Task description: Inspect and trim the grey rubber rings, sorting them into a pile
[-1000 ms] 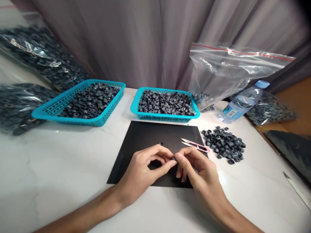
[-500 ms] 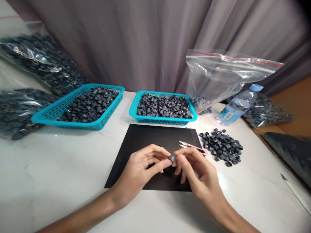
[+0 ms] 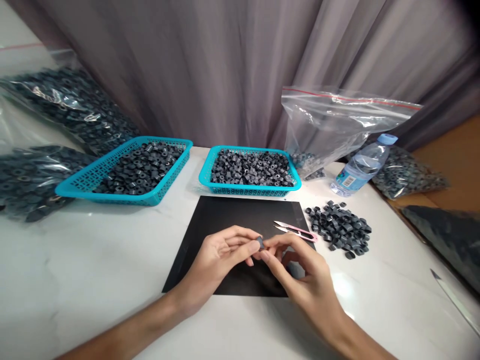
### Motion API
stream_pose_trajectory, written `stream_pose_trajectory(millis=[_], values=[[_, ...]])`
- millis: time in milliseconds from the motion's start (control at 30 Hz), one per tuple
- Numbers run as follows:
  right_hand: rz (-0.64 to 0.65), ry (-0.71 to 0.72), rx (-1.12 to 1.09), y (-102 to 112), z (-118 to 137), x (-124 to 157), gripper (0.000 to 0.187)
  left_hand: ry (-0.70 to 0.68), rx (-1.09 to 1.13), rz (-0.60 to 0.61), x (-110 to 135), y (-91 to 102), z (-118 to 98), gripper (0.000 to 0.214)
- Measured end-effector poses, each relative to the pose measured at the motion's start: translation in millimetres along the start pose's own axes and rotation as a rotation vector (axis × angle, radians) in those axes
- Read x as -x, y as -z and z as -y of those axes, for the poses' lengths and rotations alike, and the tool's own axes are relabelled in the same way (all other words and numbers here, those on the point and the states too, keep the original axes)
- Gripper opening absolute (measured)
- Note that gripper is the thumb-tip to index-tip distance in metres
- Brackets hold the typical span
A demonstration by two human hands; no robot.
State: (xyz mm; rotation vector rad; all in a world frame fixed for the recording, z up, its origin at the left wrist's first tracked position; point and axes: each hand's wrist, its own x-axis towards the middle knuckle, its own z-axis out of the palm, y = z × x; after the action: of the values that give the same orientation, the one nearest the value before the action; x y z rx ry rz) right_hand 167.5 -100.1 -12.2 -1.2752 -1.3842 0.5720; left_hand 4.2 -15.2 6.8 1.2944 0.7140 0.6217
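My left hand and my right hand meet over a black mat and pinch one small grey ring between their fingertips. Pink thread snips lie on the mat just beyond my right hand. A loose heap of grey rings sits on the white table to the right of the mat.
Two turquoise baskets full of grey rings stand behind the mat. Clear bags of rings lie at the far left, the back right and the right. A water bottle lies at the right. A blade rests near the right edge.
Both hands have kept hold of the ring and turned it between the fingertips. The view has tilted slightly, so everything sits a little lower and further left.
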Motion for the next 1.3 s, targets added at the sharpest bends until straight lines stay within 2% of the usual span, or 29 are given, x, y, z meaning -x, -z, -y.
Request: stream_pose_trajectory(millis=[167, 233, 567, 1033, 1200, 1300], values=[[-0.084, 0.022, 0.036, 1.1, -5.0, -0.2, 0.026, 0.082, 0.035, -0.022, -0.7, -2.6, -1.6, 0.022], [-0.093, 0.033, 0.063, 2.0, -6.3, -0.7, 0.029, 0.093, 0.041, -0.022, 0.2, -3.1, -2.4, 0.022], [-0.032, 0.073, 0.084, 3.1, -7.3, 0.0, 0.025, 0.052, 0.022, 0.087, 0.0, -2.5, 2.1, 0.024], [-0.006, 0.065, 0.091, 3.3, -7.5, -1.3, 0.020, 0.018, -0.013, 0.054, 1.6, -4.8, -2.9, 0.024], [-0.002, 0.023, 0.033, 3.4, -7.1, -2.2, 0.023, 0.061, 0.037, 0.101, 2.5, -6.3, -3.8, 0.029], [0.007, 0.009, 0.015, 4.8, -6.1, -3.9, 0.018, 0.068, 0.052, 0.115, 2.6, -5.6, -3.2, 0.030]])
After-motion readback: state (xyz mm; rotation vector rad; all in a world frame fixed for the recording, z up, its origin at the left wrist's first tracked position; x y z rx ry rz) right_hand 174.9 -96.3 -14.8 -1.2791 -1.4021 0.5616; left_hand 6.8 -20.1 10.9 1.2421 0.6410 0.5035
